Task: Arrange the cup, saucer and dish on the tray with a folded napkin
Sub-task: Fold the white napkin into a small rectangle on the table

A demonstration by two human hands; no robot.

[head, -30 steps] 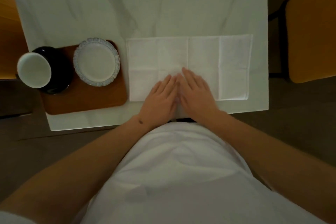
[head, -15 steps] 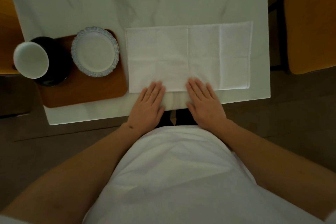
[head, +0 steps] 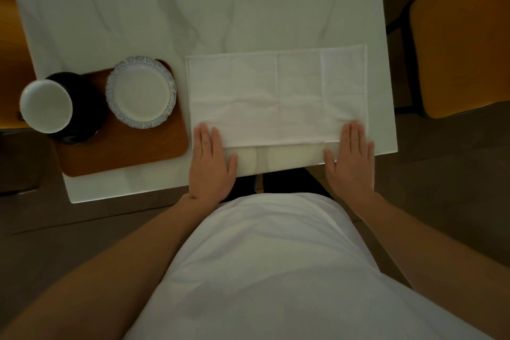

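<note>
Both hands, left (head: 211, 163) and right (head: 352, 159), flat, holding nothing, slid apart to napkin (head: 277, 99) near corners; crease smoothed, next fold likely. Cup (head: 45, 106), dish (head: 140, 92) on tray (head: 124, 152) at 9 o'clock.

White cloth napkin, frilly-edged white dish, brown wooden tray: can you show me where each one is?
White cloth napkin (head: 276, 99): head view, middle of the cloth.
Frilly-edged white dish (head: 141, 92): head view, flat centre.
Brown wooden tray (head: 132, 152): head view, bare near part.
</note>
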